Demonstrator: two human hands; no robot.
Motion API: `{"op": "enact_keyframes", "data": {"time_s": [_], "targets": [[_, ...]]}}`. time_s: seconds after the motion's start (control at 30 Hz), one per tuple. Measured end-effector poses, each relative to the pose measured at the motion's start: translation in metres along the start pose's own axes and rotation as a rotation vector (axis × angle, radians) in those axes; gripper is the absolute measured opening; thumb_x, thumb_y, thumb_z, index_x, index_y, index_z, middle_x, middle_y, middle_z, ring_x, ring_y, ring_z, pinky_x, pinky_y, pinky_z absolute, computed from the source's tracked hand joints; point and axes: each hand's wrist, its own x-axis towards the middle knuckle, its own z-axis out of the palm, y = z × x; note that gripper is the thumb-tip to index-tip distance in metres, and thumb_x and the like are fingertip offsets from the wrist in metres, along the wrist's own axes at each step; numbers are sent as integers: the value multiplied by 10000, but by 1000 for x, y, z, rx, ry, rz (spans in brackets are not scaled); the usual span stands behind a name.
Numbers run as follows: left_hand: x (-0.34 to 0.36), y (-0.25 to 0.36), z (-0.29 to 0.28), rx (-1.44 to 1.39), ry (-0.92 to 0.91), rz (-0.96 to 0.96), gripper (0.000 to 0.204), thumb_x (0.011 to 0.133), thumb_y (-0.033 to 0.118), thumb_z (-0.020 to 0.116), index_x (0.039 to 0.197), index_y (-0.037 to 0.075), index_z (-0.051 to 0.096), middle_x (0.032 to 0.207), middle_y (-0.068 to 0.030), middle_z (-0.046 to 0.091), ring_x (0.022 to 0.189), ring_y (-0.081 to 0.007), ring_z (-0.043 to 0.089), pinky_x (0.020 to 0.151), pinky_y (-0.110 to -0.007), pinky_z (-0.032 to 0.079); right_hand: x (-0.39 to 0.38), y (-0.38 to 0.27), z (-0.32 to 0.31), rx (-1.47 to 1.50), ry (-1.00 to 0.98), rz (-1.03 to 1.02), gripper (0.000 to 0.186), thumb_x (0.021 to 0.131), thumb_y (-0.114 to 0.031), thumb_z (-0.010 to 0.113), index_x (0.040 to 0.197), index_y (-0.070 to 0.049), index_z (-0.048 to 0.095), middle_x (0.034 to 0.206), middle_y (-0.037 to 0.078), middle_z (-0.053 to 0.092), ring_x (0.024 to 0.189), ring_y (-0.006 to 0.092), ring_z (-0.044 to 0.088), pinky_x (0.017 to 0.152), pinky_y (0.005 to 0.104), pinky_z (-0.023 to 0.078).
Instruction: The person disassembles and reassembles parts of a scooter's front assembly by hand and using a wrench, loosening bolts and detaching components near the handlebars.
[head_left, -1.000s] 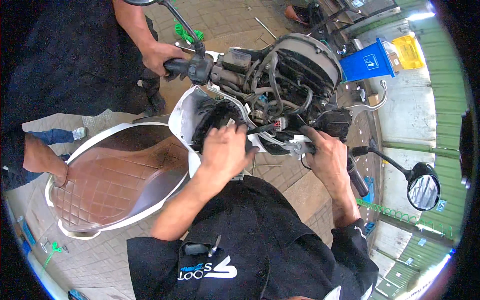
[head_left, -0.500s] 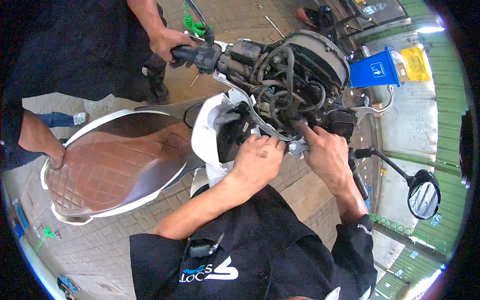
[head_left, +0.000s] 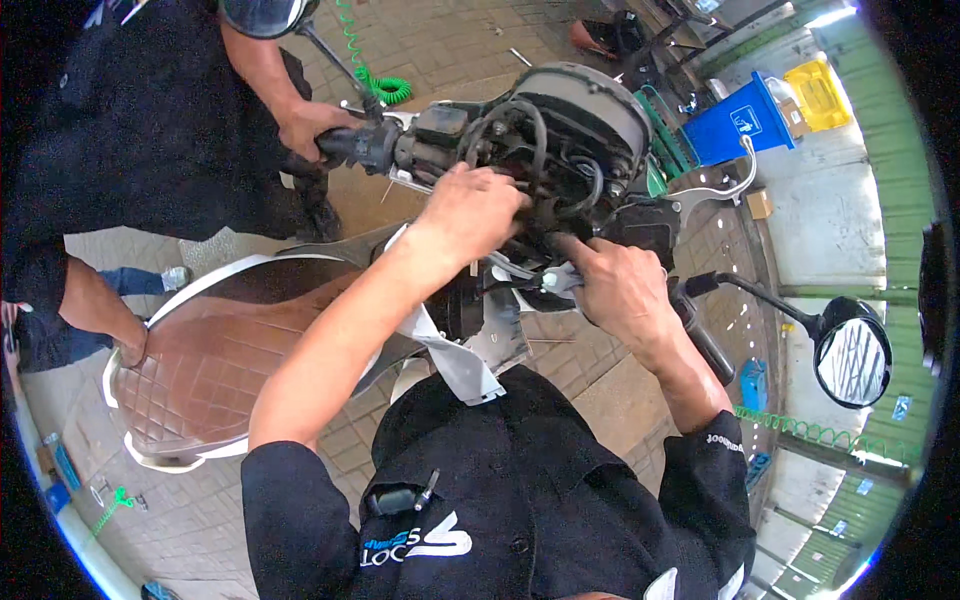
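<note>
A scooter's handlebar has its cover off, baring a tangle of black cables and wires. My left hand reaches across into the near side of the wiring, its fingers curled and their tips hidden among the cables. At the right of the wiring is my right hand, index finger pushed into the dark wires, the others bent. A light grey piece like a connector sits against its thumb side; its kind is unclear. Below hangs a loose white body panel.
At the left, another person's hand holds the far handlebar grip; their other hand rests on the brown seat. A mirror sticks out at the right. A blue bin stands beyond, with green coiled hoses around.
My left hand has moved from the white panel's edge up into the wiring. The white panel hangs lower, and the handlebar sits further left in view. My right hand stays by the wires.
</note>
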Motion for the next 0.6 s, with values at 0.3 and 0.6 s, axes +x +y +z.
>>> {"op": "enact_keyframes", "data": {"time_s": [0.3,0.6], "targets": [[-2,11,3,360,98,87,247,706,110,603,924,172,701,1092,-100,487,1049,-289,447,871,-462,379,-4,4,2,76,48,-18,339,785,-129,482,1111,-126,575,710,132,618,622,303,643,527,423,510],[1,14,-6,401,-125,-141,294,722,294,656,1012,252,684,1251,-100,425,1148,-294,367,931,-569,280,-2,7,5,125,40,-50,304,778,-113,479,1065,-96,579,727,158,627,644,326,644,555,429,519]]}}
